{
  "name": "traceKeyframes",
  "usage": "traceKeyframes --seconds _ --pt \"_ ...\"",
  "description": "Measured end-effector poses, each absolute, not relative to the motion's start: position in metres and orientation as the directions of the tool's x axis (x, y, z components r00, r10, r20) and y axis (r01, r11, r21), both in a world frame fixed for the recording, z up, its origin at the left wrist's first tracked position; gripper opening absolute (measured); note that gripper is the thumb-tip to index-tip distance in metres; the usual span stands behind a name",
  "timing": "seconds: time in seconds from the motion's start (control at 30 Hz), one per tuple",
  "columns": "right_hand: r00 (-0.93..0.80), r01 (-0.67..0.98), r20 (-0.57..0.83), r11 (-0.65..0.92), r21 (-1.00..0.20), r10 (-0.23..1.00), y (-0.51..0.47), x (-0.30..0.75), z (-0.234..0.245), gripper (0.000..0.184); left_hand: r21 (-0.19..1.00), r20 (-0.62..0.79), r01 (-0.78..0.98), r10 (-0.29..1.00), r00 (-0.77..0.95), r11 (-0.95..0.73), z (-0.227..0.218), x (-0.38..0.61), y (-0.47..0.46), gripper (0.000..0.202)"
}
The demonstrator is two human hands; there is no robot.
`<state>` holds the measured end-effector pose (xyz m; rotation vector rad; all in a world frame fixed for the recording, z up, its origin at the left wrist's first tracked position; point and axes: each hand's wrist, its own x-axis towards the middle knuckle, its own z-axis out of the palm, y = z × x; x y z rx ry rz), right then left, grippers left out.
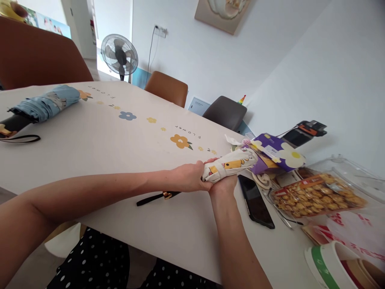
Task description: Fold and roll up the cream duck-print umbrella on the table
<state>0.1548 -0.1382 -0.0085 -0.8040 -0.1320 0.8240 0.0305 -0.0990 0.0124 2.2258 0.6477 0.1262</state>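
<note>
A folded umbrella (233, 165), cream with a yellow cartoon print, lies at a slant across both my hands above the table's near right part. My left hand (189, 176) is closed around its lower end, fingers partly hidden behind the cloth. Under the umbrella, my right hand (224, 185) grips it from below, with most of its fingers out of sight. Below my left wrist, a black wrist strap (150, 198) with a gold-coloured piece shows. A second folded umbrella (49, 103), light blue with a black handle, rests at the far left of the table.
Right of my hands lie a black phone (255, 200), glasses (281, 212), a snack package (321, 196) and a purple box (270, 152). A white and green roll (323, 263) sits at the lower right. Chairs and a fan (120, 55) stand beyond the flower-printed table (120, 150).
</note>
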Motion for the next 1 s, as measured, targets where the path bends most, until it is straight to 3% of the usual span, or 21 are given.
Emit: traceKeyframes --seconds 0.2,0.53,0.9,1.0 --pt "0.715 -0.549 -0.126 0.44 -0.711 0.688 -0.139 0.159 -0.008 0.026 0.825 -0.117 0.358 0.488 0.865 -0.437 0.008 0.033 -0.097 0.04" --pt "0.7 -0.623 -0.249 0.4 -0.672 0.67 -0.14 0.152 0.008 0.034 0.956 -0.136 0.222 0.385 0.913 -0.191 0.0 0.034 -0.095 0.021" --pt "0.645 -0.568 -0.149 0.34 -0.749 0.749 -0.145 0.149 0.01 0.049 0.962 -0.238 0.166 0.373 0.897 0.215 -0.002 0.035 -0.093 0.029" --pt "0.654 -0.546 -0.154 0.322 -0.774 0.741 -0.143 0.148 0.009 0.045 0.96 -0.245 0.172 0.361 0.9 0.223 -0.004 0.035 -0.092 0.031"
